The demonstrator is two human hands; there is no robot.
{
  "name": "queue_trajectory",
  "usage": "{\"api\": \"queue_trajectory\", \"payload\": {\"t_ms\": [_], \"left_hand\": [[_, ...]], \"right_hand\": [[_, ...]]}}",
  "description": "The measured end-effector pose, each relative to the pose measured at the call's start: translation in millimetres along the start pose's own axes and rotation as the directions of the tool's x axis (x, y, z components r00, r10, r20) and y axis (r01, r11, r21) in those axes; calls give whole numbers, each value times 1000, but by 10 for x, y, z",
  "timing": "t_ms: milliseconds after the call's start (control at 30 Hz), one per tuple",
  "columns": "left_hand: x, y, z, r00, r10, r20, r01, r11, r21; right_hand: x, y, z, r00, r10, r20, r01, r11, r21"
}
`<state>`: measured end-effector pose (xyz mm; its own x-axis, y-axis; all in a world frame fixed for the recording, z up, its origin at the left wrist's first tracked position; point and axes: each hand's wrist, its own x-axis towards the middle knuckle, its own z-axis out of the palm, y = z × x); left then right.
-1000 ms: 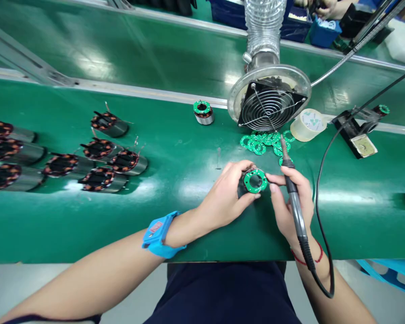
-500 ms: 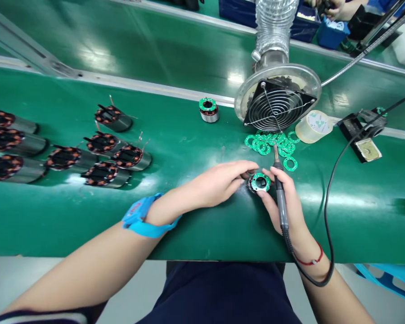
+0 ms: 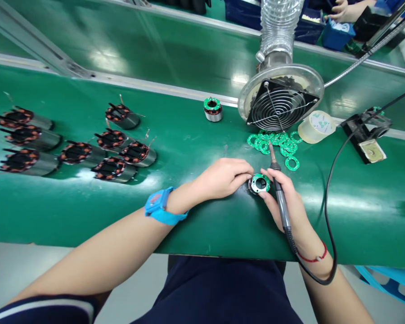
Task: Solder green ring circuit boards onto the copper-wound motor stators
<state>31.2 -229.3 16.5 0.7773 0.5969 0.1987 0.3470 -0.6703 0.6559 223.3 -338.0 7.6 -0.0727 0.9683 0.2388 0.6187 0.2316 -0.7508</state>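
A motor stator (image 3: 251, 186) topped with a green ring-shaped circuit board (image 3: 260, 183) is on the bench between my hands. My left hand (image 3: 222, 178) pinches at its upper left edge; what lies between those fingertips is too small to make out. In my right hand (image 3: 286, 198) is a soldering iron (image 3: 281, 202), its tip pointing up and away from the stator. The thumb and a fingertip of that same hand also touch the board's right side. Beyond the iron's tip lies a pile of loose green ring boards (image 3: 263, 146).
Several bare stators (image 3: 76, 153) stand at the left. One board-topped stator (image 3: 213, 110) is at the back. A fume extractor fan (image 3: 278, 108) overhangs the ring boards, beside a tape roll (image 3: 316, 127) and an iron stand (image 3: 364, 135). The iron's black cord (image 3: 327, 216) loops right. Another person's hand (image 3: 340, 10) shows behind.
My left fingers have drawn back slightly and pinched closer together at the stator's edge. The iron's tip has swung a little to the left. The whole view has shifted slightly.
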Motion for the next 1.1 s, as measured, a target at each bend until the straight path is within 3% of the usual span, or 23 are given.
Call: {"api": "queue_trajectory", "payload": {"t_ms": [67, 167, 233, 333, 467, 600, 733, 833, 967, 1100], "left_hand": [[51, 64, 3, 961, -259, 93, 275, 927, -254], [108, 156, 39, 821, -496, 281, 567, 653, -503], [111, 200, 87, 789, -556, 261, 583, 546, -602], [56, 246, 171, 823, -567, 42, 457, 615, -643], [-53, 297, 246, 863, -495, -102, 353, 734, -580], [-119, 336, 270, 906, -420, -56, 338, 795, -503], [-137, 319, 278, 952, -290, -100, 255, 930, -266], [-125, 254, 274, 979, -87, -185, 95, 995, 36], [-96, 158, 222, 978, 187, -93, -123, 875, 468], [-84, 148, 160, 933, 355, -60, -241, 740, 628]], "right_hand": [[-10, -7, 19, 1000, -16, 5, 16, 999, -29], [-23, -9, 51, 999, -24, -21, 23, 998, -54], [-29, -9, 70, 998, -11, -58, 8, 998, -61], [-30, -13, 87, 994, 12, -112, -19, 998, -55], [-26, -17, 90, 982, 54, -180, -63, 997, -45], [-21, -13, 89, 969, 90, -230, -102, 994, -42], [-17, -11, 98, 963, 91, -252, -103, 994, -33], [-18, -9, 101, 951, 99, -292, -109, 994, -19], [-20, -15, 93, 950, 90, -301, -98, 995, -11], [-22, -21, 85, 952, 89, -293, -96, 995, -9]]}}
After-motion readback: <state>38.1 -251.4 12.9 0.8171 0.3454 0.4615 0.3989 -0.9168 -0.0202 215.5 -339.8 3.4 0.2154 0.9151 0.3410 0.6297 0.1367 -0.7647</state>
